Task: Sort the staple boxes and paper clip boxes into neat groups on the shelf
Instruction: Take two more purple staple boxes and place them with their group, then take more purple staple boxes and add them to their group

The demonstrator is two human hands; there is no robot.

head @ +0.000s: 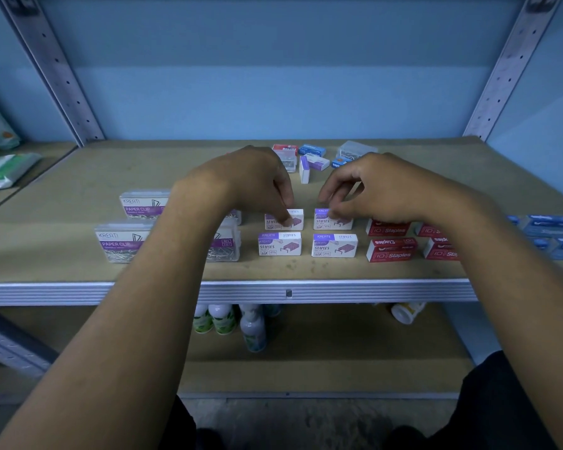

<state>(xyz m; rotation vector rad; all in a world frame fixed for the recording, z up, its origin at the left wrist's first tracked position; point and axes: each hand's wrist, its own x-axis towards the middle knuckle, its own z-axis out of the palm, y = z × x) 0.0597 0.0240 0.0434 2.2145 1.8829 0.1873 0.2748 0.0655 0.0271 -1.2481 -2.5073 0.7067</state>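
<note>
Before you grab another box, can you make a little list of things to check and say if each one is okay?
1. Left hand free: not ok, fingers on a back-row purple staple box.
2. Right hand free: not ok, touching the neighbouring purple box.
3. Front purple boxes lined up: ok.
4. Red staple boxes grouped: ok.
5. Back pile sorted: not ok, still jumbled.
6. Paper clip boxes all straight: cannot tell, arm hides some.
</note>
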